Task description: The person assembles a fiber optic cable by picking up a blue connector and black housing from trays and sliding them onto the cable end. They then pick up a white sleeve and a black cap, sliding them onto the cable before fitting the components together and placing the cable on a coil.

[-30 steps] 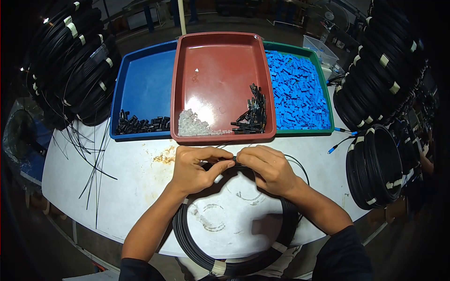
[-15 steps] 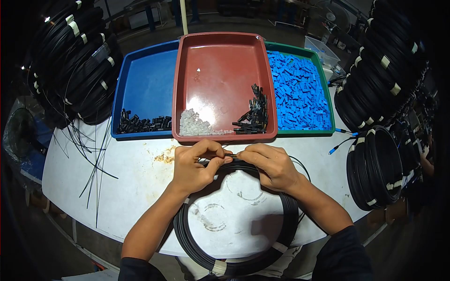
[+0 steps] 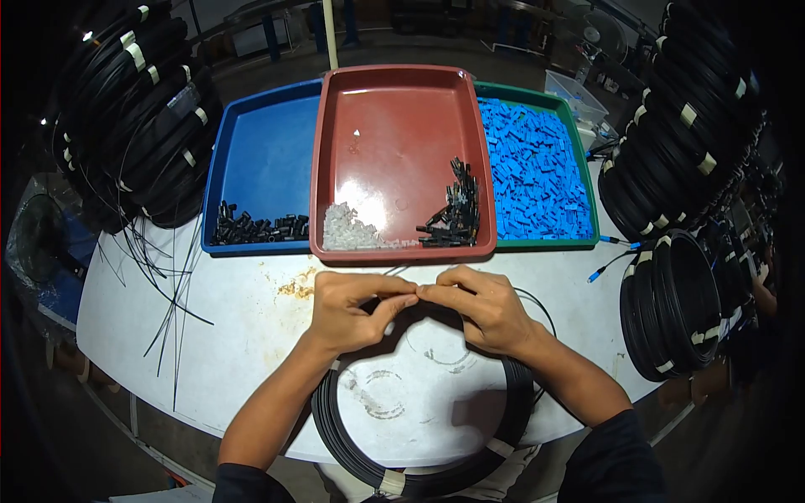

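My left hand (image 3: 356,308) and my right hand (image 3: 482,308) meet at the fingertips over the top of a black cable coil (image 3: 324,411), both pinched closed. What lies between the fingertips is mostly hidden. A thin black cable end (image 3: 543,308) curves out from the coil and runs behind my right hand. Under my left fingers a small pale piece (image 3: 388,329) shows, too little of it to name. Pale tape (image 3: 392,482) binds the coil, which overhangs the table's near edge.
Behind the hands, a red tray (image 3: 402,253) holds clear and black small parts. A blue tray (image 3: 260,249) has black sleeves, and a green tray (image 3: 587,168) blue connectors. Stacked cable coils (image 3: 134,126) rise at left, more coils (image 3: 671,302) at right. Loose cable ends (image 3: 176,310) trail over the table.
My hands have come slightly lower, and their fingertips have closed together. The dark strand visible between them before is now mostly covered. The view has tilted a little.
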A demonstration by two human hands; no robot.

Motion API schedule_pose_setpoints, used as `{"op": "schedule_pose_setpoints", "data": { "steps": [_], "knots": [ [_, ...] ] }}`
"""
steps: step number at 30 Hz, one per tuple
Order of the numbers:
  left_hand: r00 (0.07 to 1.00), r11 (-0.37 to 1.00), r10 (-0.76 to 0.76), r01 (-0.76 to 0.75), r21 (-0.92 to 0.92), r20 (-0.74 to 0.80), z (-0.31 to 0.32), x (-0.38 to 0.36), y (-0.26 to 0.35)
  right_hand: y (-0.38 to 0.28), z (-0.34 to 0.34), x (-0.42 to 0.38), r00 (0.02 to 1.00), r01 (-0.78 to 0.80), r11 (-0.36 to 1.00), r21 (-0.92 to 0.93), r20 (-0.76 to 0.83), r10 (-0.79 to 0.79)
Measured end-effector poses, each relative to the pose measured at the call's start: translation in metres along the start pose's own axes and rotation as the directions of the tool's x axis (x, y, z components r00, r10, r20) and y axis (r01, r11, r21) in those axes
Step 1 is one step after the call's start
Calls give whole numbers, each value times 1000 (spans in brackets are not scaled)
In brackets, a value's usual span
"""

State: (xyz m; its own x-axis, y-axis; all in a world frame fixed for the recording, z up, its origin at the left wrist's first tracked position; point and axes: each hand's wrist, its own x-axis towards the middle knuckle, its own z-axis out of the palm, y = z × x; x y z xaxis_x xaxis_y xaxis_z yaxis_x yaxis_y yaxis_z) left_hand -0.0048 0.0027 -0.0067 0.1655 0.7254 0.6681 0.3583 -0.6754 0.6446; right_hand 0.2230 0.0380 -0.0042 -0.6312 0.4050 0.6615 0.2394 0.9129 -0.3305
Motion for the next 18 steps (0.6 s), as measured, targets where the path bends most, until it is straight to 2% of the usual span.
{"op": "schedule_pose_setpoints", "data": {
  "steps": [6,7,12,18],
  "knots": [
    [999,999,-13,14,-37,48,0,0,1,-1,3,1,999,42,999,-20,-4,-42],
    [999,999,-12,13,-34,50,1,-2,-1,-3,0,1,998,23,1000,-8,52,-23],
    [998,1000,7,-7,0,58,3,-5,-2,-1,-1,0,995,45,999,-30,87,-43],
    [999,998,5,-8,60,51,1,-1,1,1,1,1,999,33,998,-45,18,-32]
  ]
}}
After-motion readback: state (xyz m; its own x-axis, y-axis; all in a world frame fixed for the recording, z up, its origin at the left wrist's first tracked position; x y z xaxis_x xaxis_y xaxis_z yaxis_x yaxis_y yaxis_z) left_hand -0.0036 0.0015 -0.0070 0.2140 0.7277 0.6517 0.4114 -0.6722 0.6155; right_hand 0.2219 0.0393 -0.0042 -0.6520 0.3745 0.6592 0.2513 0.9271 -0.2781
